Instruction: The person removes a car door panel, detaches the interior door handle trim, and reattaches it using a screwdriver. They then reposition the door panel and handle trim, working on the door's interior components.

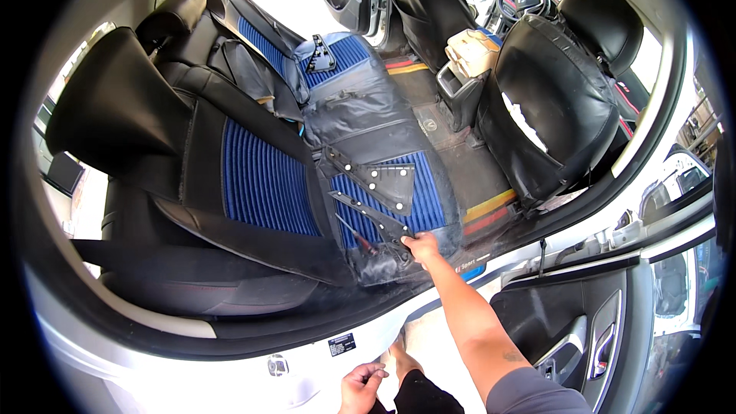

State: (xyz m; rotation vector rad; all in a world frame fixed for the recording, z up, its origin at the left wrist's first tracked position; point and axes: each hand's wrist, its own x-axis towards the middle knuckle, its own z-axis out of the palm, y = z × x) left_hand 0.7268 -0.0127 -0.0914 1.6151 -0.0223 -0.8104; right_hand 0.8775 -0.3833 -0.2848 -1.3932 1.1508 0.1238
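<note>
My right hand [422, 248] reaches into the car over the door sill. Its fingers are closed on the near end of a black plastic trim piece [377, 220], long and narrow with pale clips. That piece lies over the blue ribbed seat cushion [429, 195]. Just beyond it rests a second, roughly triangular black trim panel [392, 185] with several white clips. A screwdriver [366, 244] with a dark reddish handle lies on the cushion beside the held piece. My left hand [360, 388] hangs low outside the car, fingers curled in, with nothing visible in them.
Another triangular black trim panel [320, 57] lies at the far end of the rear seat. Front seats [548, 100] stand to the right, with a tan tissue box [471, 54] on the console between them. The opened rear door [567, 314] is at the lower right.
</note>
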